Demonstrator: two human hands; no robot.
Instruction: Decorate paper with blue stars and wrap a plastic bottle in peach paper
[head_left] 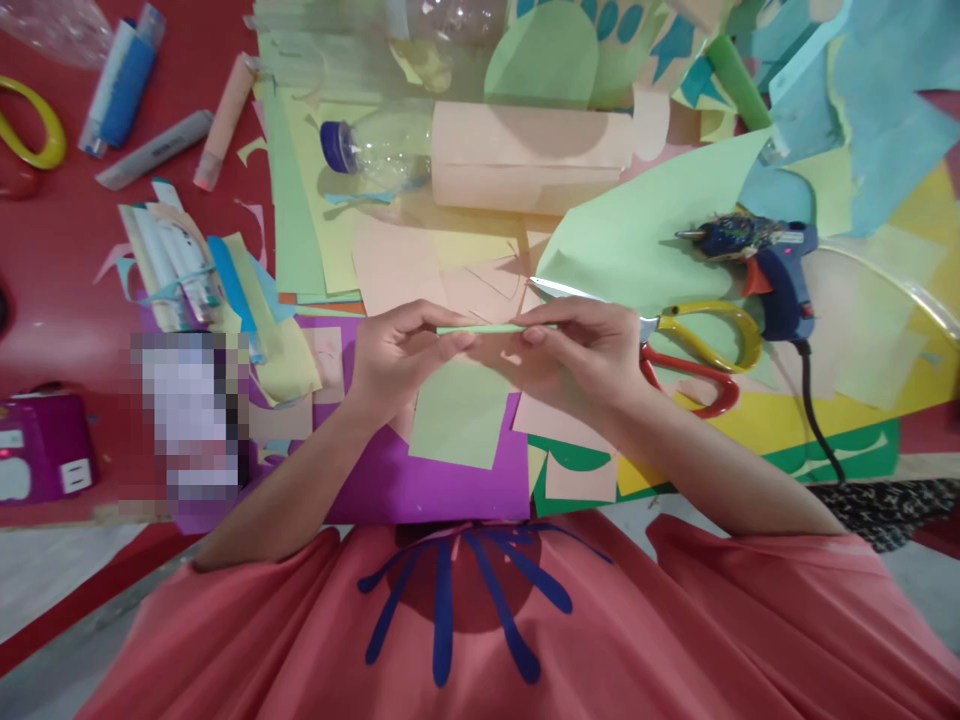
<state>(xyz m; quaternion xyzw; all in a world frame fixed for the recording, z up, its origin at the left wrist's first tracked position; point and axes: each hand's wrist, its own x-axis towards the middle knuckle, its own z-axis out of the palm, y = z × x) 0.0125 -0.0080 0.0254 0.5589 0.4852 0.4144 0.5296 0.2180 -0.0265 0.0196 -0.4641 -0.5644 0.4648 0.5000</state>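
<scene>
Between my two hands stretches a thin light-green paper strip (491,329), seen nearly edge-on; it may be folded or rolled. My left hand (409,355) pinches its left end between thumb and fingers. At the other end, my right hand (589,345) pinches it the same way. Scissors (709,345) with one yellow and one red handle lie beside my right hand, their blades partly behind it. Below the strip rests a pale green paper square (459,415) on a purple sheet (435,495). Above it are peach paper pieces (397,265).
A clear bottle (390,148) wrapped in peach paper lies beyond my hands. At the right sits a glue gun (784,270) with its cord. Markers (154,140), a blurred-out rectangular object (191,415) and a purple box (49,450) are at the left. Paper scraps spread widely.
</scene>
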